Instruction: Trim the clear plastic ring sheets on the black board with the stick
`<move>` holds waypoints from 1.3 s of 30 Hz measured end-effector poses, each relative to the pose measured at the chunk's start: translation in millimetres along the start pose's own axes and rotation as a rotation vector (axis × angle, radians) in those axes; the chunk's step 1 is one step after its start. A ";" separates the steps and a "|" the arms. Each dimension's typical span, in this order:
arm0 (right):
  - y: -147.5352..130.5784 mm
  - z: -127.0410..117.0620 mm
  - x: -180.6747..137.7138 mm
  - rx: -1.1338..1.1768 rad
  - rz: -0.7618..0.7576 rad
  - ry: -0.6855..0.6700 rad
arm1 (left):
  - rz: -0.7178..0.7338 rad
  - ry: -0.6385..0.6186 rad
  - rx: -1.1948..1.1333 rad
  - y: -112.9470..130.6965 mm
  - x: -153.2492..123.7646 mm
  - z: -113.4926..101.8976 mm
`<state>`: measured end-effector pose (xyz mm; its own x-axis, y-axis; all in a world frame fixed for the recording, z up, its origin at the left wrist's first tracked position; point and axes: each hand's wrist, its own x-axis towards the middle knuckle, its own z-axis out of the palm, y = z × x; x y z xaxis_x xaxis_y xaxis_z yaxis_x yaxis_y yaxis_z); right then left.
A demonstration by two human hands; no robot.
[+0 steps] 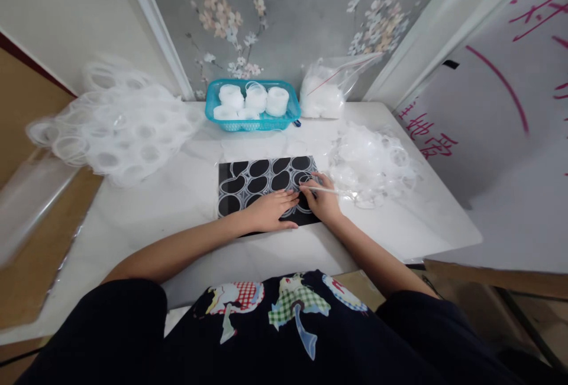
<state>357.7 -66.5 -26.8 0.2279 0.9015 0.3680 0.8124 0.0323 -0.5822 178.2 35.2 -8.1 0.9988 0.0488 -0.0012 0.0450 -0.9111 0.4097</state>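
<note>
A black mat (223, 170) lies on the white table, with a clear plastic sheet of round rings (257, 167) on top. My left hand (271, 210) rests flat on it near the front edge, fingers stretched toward the right. At the mat's right side, my right hand (325, 199) is closed around a thin white stick-like tool (329, 189). Its tip, close to my left fingertips, meets the ring sheet or nearly so; I cannot tell which. Part of the sheet is hidden under both hands.
A blue basket (252, 127) with several stacks of white rings stands at the back, beside a zip bag of white material (323, 98). Piled ring sheets (119, 130) lie at left. Loose clear plastic scraps (377, 163) lie right of the mat. A marked white board (488, 154) borders the right side.
</note>
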 end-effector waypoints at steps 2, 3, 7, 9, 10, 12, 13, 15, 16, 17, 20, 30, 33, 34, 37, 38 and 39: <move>3.6 -5.9 10.5 -0.122 -0.081 -0.024 | 0.000 -0.015 0.004 0.7 1.0 -3.8; 9.3 -13.2 19.9 -0.168 -0.078 0.008 | -0.006 -0.028 0.007 1.1 1.5 -6.7; 45.9 -59.4 59.1 -0.271 0.237 0.570 | -0.045 -0.086 0.017 4.0 3.8 -22.0; 55.9 -74.3 59.6 -0.268 0.216 0.586 | -0.057 -0.087 0.020 7.1 7.2 -28.5; 56.3 -76.0 53.3 -0.238 0.165 0.497 | -0.061 -0.074 0.024 9.2 10.0 -30.5; 49.8 -69.1 32.8 -0.122 0.084 0.281 | -0.059 -0.012 0.040 13.9 18.4 -31.0; 44.9 -62.6 21.4 -0.045 0.091 0.213 | -0.046 0.029 0.054 16.3 23.9 -29.6; 35.5 -49.3 3.2 0.107 0.182 0.151 | 0.007 0.086 0.090 20.0 36.8 -24.6; 32.0 -44.3 -2.2 0.172 0.247 0.150 | 0.032 0.088 0.109 20.9 43.4 -21.5; 29.5 -41.0 -5.2 0.224 0.305 0.159 | 0.045 0.070 0.126 21.2 49.5 -18.6; 27.2 -38.1 -3.9 0.295 0.382 0.214 | 0.038 -0.022 0.147 17.4 61.8 -11.4; 26.1 -33.4 -2.9 0.227 0.321 0.190 | 0.088 -0.047 0.126 6.8 58.1 -1.3; 25.6 -33.1 -3.8 0.228 0.325 0.196 | 0.074 -0.069 0.124 8.9 57.8 -2.4; 25.6 -33.1 -3.9 0.224 0.328 0.197 | 0.070 -0.079 0.121 9.5 57.8 -3.2; 25.8 -32.7 -4.4 0.205 0.339 0.200 | 0.064 -0.100 0.110 10.7 57.7 -5.4; 25.9 -32.5 -4.7 0.198 0.337 0.199 | 0.063 -0.102 0.108 10.9 57.8 -5.8; 26.1 -32.2 -4.9 0.193 0.333 0.197 | 0.063 -0.104 0.107 10.9 57.8 -6.0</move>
<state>395.0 -84.0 -20.5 0.5740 0.7772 0.2578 0.5664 -0.1495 -0.8104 236.3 30.5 1.8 0.9961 -0.0470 -0.0750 -0.0213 -0.9498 0.3122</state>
